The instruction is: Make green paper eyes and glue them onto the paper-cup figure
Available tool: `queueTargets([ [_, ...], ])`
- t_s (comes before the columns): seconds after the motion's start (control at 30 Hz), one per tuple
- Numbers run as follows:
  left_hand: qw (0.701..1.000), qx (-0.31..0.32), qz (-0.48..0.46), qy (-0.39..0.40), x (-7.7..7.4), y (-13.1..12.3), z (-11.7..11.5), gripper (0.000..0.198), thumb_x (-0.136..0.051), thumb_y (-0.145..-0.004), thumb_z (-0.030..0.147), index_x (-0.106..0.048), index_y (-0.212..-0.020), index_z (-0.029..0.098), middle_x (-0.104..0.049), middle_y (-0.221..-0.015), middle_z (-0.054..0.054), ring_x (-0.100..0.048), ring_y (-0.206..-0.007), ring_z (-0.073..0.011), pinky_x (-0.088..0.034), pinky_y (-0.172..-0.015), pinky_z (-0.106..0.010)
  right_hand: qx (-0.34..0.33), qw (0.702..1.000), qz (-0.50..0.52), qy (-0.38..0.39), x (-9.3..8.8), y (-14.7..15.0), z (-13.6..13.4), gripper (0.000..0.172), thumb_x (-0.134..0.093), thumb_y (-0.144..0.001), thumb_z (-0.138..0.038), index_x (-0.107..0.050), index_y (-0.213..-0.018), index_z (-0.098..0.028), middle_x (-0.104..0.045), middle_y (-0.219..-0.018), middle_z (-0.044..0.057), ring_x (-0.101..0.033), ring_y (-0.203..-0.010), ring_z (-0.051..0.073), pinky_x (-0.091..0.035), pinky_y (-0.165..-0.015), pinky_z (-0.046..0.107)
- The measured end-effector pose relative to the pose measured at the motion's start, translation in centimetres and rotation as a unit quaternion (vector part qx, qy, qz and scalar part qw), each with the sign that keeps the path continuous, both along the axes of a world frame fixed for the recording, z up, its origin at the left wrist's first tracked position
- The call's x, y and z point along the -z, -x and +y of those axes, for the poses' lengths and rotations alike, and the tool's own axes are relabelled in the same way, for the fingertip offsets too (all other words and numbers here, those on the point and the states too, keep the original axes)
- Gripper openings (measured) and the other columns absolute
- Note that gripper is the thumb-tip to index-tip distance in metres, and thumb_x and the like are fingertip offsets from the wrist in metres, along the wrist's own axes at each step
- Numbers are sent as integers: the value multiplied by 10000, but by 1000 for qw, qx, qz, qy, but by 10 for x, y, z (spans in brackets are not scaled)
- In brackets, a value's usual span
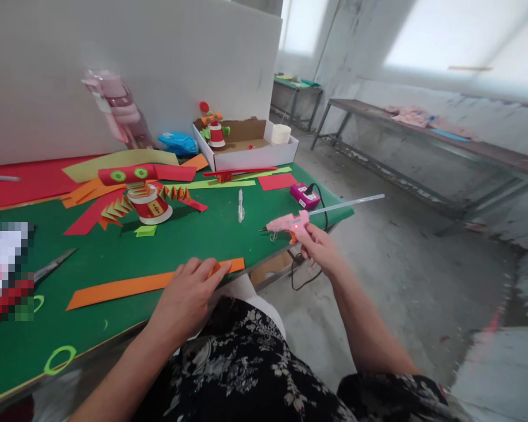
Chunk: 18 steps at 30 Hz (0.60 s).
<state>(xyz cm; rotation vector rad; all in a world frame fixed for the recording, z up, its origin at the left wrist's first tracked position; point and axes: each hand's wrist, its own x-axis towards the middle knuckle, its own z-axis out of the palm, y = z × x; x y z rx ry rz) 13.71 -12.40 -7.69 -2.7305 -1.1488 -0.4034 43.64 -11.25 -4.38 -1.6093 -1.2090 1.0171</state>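
My right hand (314,243) is wrapped round the handle of a pink hot glue gun (286,224). A long clear glue stick (347,203) sticks out of its back, and the nozzle points left over the table. My left hand (193,284) lies across a long orange paper strip (127,289) at the table's front edge, fingers stretched out on it near the right end. Beyond it stands a paper-cup figure (152,208) with a red rolled head, green eyes and folded paper arms.
Scissors (53,265) with a red handle lie at left, near a green paper ring (60,359). A white pen (240,205) and a purple power adapter (305,195) lie farther back. A white box (255,157) holds another figure (215,132) and paper cups (281,134).
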Motion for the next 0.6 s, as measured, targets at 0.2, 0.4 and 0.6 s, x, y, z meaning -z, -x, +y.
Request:
queueTargets([
  [0.2, 996, -2, 75, -53, -9, -11, -6, 593, -452, -799, -24, -583, -1328, 211, -654, -965, -92, -482, -791, -259, -383, -648, -376, 8, 1000, 0, -4, -1, -7, -5, 339, -607, -760, -521, -545, -837, -197, -622, -653, -25, -422, -398, 61, -303, -351, 198],
  [0.4, 987, -25, 136, -87, -7, -22, -16, 588, -448, -841, 15, -519, -1403, 170, -639, -960, -117, -514, -814, -266, -428, -681, -390, 8, 1000, -2, 6, 1, -13, -8, 348, -620, -771, -521, -565, -863, -190, -634, -669, -14, -395, -383, 56, -347, -342, 203],
  [0.6, 985, -32, 145, -84, -10, -29, -16, 565, -457, -864, 47, -541, -1387, 245, -643, -918, -107, -543, -790, -247, -441, -649, -353, 1, 1000, 12, -7, 5, -16, -7, 352, -655, -781, -502, -601, -895, -174, -667, -703, -1, -404, -388, 43, -317, -346, 181],
])
